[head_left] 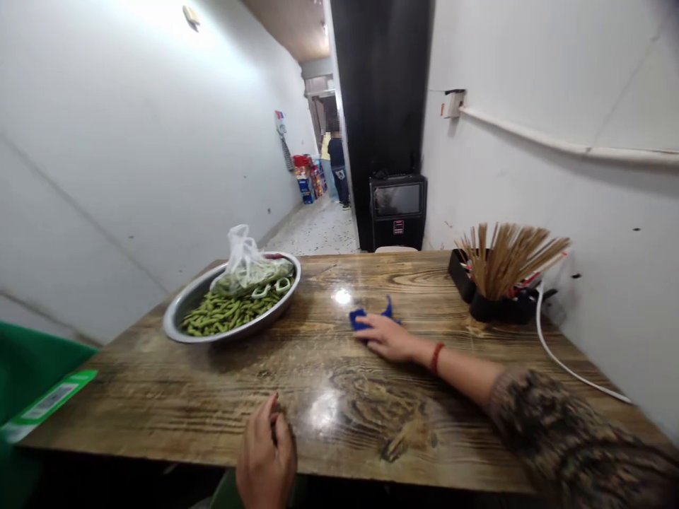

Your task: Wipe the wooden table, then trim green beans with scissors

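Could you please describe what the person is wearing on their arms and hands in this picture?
Both hands are bare, with no gloves or rings that can be made out. The right hand has a thin red band around the wrist, and further up the forearm is a dark sleeve with a mottled brown and olive pattern, pushed back from the wrist. The left hand shows no sleeve or jewellery in view.

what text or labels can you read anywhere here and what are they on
No text can be read in this view.
White label on the green box: print too blurred to read.
Red sticker on the black speaker cabinet: too small to read.
Printed cartons down the corridor: too far and blurred.
Sign on the left wall: unreadable.
Nothing is printed on the blue cloth under the right hand.
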{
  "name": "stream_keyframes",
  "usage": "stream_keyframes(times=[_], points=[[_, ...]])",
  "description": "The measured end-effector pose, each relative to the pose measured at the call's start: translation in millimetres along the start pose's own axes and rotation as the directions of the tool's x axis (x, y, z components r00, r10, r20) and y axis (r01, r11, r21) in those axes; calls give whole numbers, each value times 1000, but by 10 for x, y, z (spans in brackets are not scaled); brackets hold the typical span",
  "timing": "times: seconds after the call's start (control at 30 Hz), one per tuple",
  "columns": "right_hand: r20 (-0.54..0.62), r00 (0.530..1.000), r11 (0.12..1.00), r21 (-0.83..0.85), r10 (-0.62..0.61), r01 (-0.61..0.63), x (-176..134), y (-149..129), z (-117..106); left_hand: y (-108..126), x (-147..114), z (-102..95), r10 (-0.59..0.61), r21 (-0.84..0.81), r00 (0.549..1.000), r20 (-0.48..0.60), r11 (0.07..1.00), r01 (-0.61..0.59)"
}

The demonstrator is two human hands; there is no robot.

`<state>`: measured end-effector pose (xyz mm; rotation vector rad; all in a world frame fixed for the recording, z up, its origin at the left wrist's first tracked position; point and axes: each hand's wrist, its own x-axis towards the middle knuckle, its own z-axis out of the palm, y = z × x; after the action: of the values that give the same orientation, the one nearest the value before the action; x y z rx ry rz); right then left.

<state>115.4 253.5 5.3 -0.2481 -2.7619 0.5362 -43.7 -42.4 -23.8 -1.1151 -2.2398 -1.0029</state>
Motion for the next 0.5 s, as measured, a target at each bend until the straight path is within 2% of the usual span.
stream_keyframes(times=[0.07,0.13,0.17,0.23,0.3,0.33,0.4,0.5], points=[[-47,983,979,91,-177,180,-125,-253,146,31,15,-36,-110,-62,993,44,992,113],[-103,978,970,141,-184,197,-229,-392,213,43,116,-85,-292,-201,948,127,928,313],[-125,978,969,158,-169,188,-262,-422,220,34,211,-112,-395,-301,902,173,851,430],[-156,977,966,191,-147,176,-296,-433,201,-29,492,-163,-569,-518,781,258,601,609],[-169,976,961,216,-136,171,-309,-426,160,-142,868,-192,-672,-675,673,310,343,653],[-166,978,962,221,-126,162,-315,-428,136,-211,1072,-195,-701,-716,637,321,260,648],[-145,985,968,219,-95,125,-327,-447,82,-357,1470,-174,-743,-737,563,362,141,661],[-108,994,979,200,-16,37,-331,-471,6,-560,1941,-93,-772,-700,475,423,54,712]])
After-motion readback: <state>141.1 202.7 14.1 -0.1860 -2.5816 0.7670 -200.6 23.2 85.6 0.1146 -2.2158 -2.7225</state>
